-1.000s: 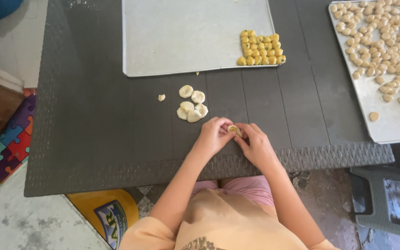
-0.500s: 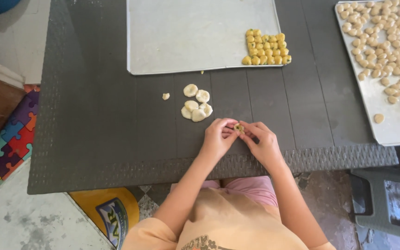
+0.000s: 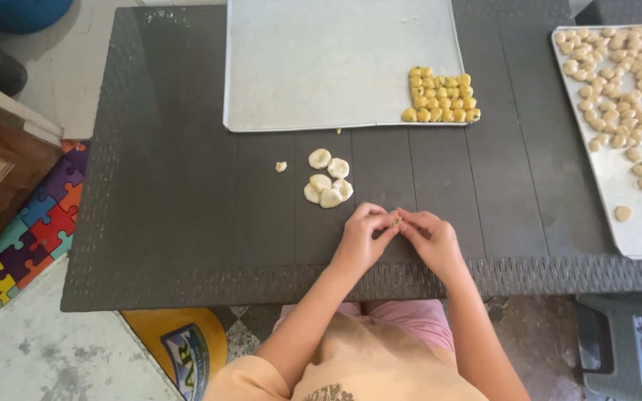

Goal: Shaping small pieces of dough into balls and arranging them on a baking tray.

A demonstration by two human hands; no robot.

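Left hand (image 3: pixel 362 236) and right hand (image 3: pixel 431 236) meet at near centre of the dark bench (image 3: pixel 172 186), fingertips of both pinched round 1 small dough piece (image 3: pixel 395 220); neither hand is clenched tight, the other fingers loosely curled. Just beyond, slightly left, 5 flat dough rounds (image 3: pixel 327 179) lie in a touching cluster, unshaped as far as I can tell, plus 1 scrap (image 3: pixel 281 166) off to their left. Far tray (image 3: pixel 321 67): a neat block of yellow shaped pieces (image 3: pixel 441 94) fills only its near right corner, most of it bare. Right tray (image 3: pixel 633 223): crowded with pale pieces (image 3: pixel 633 96). Judged: early in filling the far tray.
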